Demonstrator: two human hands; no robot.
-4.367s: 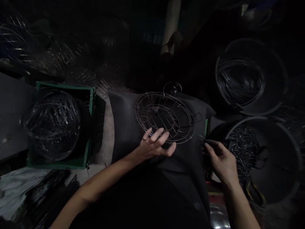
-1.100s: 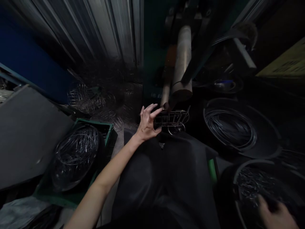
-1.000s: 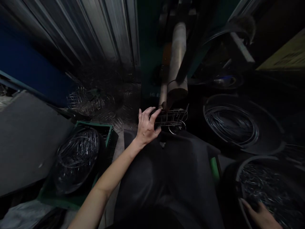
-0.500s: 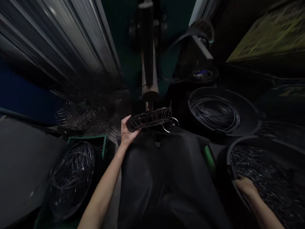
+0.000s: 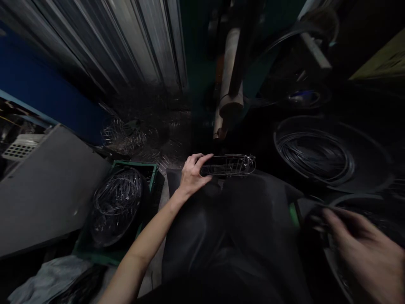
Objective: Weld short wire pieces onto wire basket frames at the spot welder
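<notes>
My left hand [image 5: 191, 175] grips the near left rim of a round wire basket frame [image 5: 228, 165], held almost edge-on above my dark-clad knees, just below a metal cylinder [image 5: 228, 86] of a machine. My right hand [image 5: 360, 249] hovers at the lower right over the rim of a dark tub [image 5: 354, 202]; it is smeared by motion, so its fingers and whatever is in them cannot be made out.
A green crate [image 5: 139, 169] with wire rings stands at the left, beside a grey slab [image 5: 47, 185]. Finished wire frames [image 5: 125, 135] pile up by a corrugated wall. A black tub with coiled wire [image 5: 316, 154] sits at the right.
The wire frame has come down from the machine's cylinder toward my knees and levelled out. My right hand has lifted out of the tub at the lower right.
</notes>
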